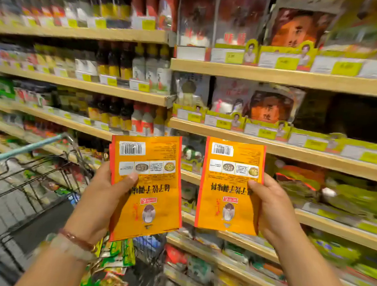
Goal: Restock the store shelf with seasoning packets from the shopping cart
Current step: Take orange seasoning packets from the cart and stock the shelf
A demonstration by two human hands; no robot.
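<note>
Head: both hands (102, 194) raised, gripping packets (148, 184).

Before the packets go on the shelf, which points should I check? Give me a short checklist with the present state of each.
1. Left hand grips its orange seasoning packet: ok.
2. Right hand grips the second orange packet: ok.
3. Packets upright for display: not ok, print reads upside down, barcode side faces the camera.
4. Free space on the shelf: ok, a dark gap shows at the right of the middle shelf.
5. Gap's price label matches this product: cannot tell, labels are blurred.
6. Packets undamaged: ok on the visible side.
</note>
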